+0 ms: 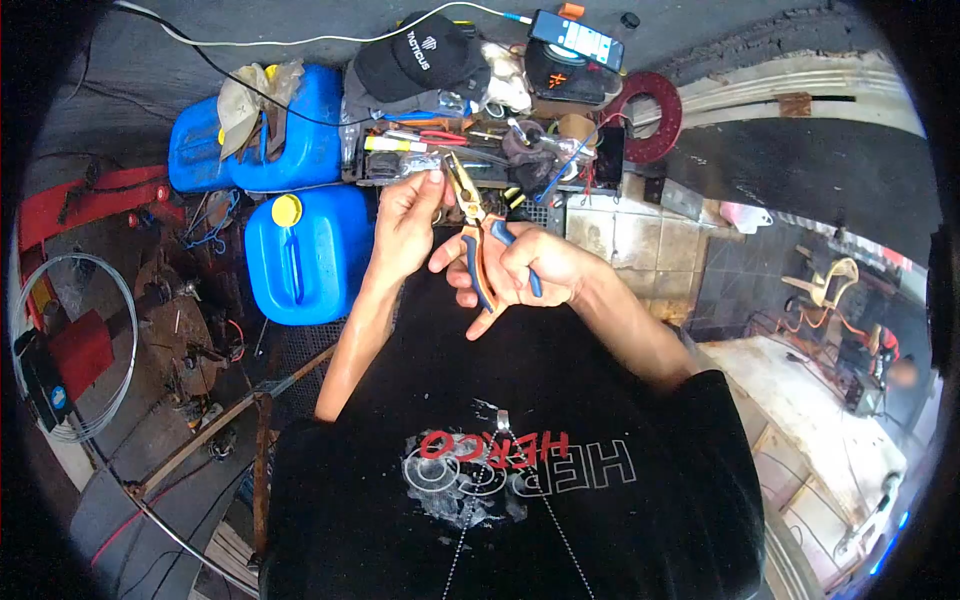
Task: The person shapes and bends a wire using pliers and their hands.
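In the head view, my right hand (548, 262) is wrapped round the blue-and-orange handles of long-nose pliers (468, 198). The handles are spread, and the jaws point up and away from me. My left hand (408, 218) is beside the jaws, thumb and forefinger pinched together close to the tip. Whatever is between those fingers is too small to make out. Just beyond both hands lies a tray of tools (400, 168), with a yellow-and-white tube (395, 144) and red-handled pliers (442, 136) in it.
Blue jerrycans (335, 250) stand at the left. A black cap (425, 58), a phone (577, 40) and a dark red ring (672, 118) are at the back. Coiled wire (128, 340) hangs far left. At right are a pale board (800, 400) and a blurred person (890, 350).
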Action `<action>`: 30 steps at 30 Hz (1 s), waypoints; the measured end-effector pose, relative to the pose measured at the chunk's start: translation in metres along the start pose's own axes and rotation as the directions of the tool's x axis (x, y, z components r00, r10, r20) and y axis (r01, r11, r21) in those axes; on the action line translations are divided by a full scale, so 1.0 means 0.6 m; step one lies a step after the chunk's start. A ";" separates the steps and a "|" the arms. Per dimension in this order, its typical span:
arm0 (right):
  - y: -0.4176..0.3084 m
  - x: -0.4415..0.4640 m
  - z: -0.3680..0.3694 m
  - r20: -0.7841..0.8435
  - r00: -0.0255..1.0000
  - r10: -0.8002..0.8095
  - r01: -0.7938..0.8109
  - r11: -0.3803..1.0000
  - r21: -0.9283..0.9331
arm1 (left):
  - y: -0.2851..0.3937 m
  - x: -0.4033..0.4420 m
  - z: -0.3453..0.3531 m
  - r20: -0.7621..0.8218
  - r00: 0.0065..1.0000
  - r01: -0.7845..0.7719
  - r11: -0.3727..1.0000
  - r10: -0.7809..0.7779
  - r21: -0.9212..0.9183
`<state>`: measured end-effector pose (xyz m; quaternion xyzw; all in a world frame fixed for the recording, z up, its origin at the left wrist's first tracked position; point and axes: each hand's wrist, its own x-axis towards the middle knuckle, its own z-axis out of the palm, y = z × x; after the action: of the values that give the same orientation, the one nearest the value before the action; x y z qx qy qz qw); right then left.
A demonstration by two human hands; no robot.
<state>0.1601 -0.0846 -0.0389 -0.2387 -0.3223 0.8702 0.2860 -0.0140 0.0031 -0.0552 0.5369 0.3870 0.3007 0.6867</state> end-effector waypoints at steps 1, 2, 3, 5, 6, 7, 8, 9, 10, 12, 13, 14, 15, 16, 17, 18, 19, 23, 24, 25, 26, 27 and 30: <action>0.006 -0.002 -0.004 0.028 0.998 -0.053 0.057 0.982 -0.178 | 0.002 -0.001 0.001 0.001 1.000 -0.024 1.000 0.024 -0.003; 0.011 -0.004 -0.006 0.056 0.993 -0.106 0.119 0.928 -0.354 | 0.004 -0.002 0.001 0.000 1.000 -0.023 1.000 0.023 -0.002; 0.005 -0.003 -0.002 0.084 0.984 -0.158 0.179 0.842 -0.509 | 0.006 -0.004 0.000 0.005 1.000 -0.009 1.000 0.009 -0.027; -0.016 -0.009 0.016 -0.007 1.000 -0.005 0.007 0.984 0.178 | 0.006 -0.004 -0.005 0.008 1.000 0.001 0.999 -0.001 -0.049; -0.018 -0.010 0.023 -0.019 0.998 0.055 -0.043 0.912 0.408 | 0.002 -0.004 -0.011 0.020 1.000 -0.013 0.999 0.014 -0.032; -0.011 -0.010 0.024 -0.089 0.994 0.064 -0.014 0.876 0.482 | -0.001 -0.004 -0.017 0.032 0.999 -0.027 0.999 0.028 -0.016; -0.006 -0.011 0.026 -0.156 0.984 0.081 0.019 0.835 0.550 | -0.003 -0.003 -0.021 0.029 0.999 -0.027 1.000 0.027 -0.016; -0.009 -0.011 0.032 -0.154 0.985 0.083 0.016 0.834 0.552 | -0.004 -0.003 -0.025 0.040 0.999 -0.034 0.999 0.034 -0.007; -0.016 -0.012 0.041 -0.140 0.988 0.061 0.025 0.840 0.543 | -0.004 -0.003 -0.027 0.052 0.998 -0.041 0.999 0.040 0.003; -0.016 -0.012 0.047 -0.088 0.996 0.017 0.035 0.834 0.550 | 0.002 -0.007 -0.013 0.013 0.999 -0.033 0.999 0.034 -0.041; -0.019 -0.014 0.049 -0.089 0.996 0.016 0.036 0.834 0.551 | 0.004 -0.008 -0.008 -0.025 0.999 -0.029 0.996 0.026 -0.085; -0.027 -0.018 0.054 -0.047 0.999 0.026 0.005 0.818 0.575 | -0.001 -0.009 -0.013 -0.010 0.999 -0.049 0.997 0.049 -0.058; -0.032 -0.021 0.058 -0.003 0.999 0.035 -0.026 0.802 0.597 | -0.001 -0.009 -0.017 -0.010 0.999 -0.048 0.997 0.048 -0.057; -0.033 -0.023 0.061 0.005 0.998 0.055 -0.049 0.840 0.541 | 0.000 -0.010 -0.021 0.020 0.998 -0.051 0.998 0.052 -0.036; -0.031 -0.024 0.064 0.006 0.998 0.055 -0.050 0.839 0.542 | 0.002 -0.011 -0.022 0.049 0.997 -0.056 0.998 0.056 -0.014; -0.028 -0.023 0.068 0.006 0.998 0.062 -0.055 0.839 0.541 | 0.013 -0.014 -0.016 0.032 0.997 -0.074 0.997 0.074 0.004; -0.026 -0.023 0.072 0.006 0.998 0.068 -0.061 0.839 0.540 | 0.016 -0.013 -0.017 0.032 0.997 -0.074 0.997 0.073 0.005; -0.025 -0.031 0.084 -0.053 0.998 -0.044 0.069 0.719 0.692 | 0.043 -0.009 -0.016 0.030 0.969 -0.246 0.968 0.244 0.048; -0.028 -0.036 0.093 -0.147 0.987 -0.057 0.134 0.795 0.592 | 0.057 -0.001 -0.020 0.123 0.943 -0.323 0.940 0.309 0.114; -0.025 -0.042 0.098 -0.149 0.975 -0.165 0.211 0.900 0.381 | 0.066 -0.001 -0.023 0.210 0.909 -0.398 0.901 0.361 0.174; -0.020 -0.045 0.104 -0.161 0.975 -0.151 0.195 0.929 0.313 | 0.069 -0.001 -0.017 0.211 0.901 -0.423 0.876 0.380 0.230; -0.016 -0.047 0.109 -0.174 0.975 -0.137 0.178 0.953 0.244 | 0.073 0.000 -0.017 0.204 0.901 -0.424 0.875 0.382 0.233; -0.030 -0.059 0.112 -0.090 0.989 -0.120 0.135 0.974 0.182 | 0.102 -0.004 -0.008 0.245 0.795 -0.605 0.754 0.555 0.255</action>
<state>0.1517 -0.1250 0.0276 -0.2235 -0.2420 0.8665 0.3751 -0.0190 0.0185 0.0041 0.7560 0.1905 0.3897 0.4902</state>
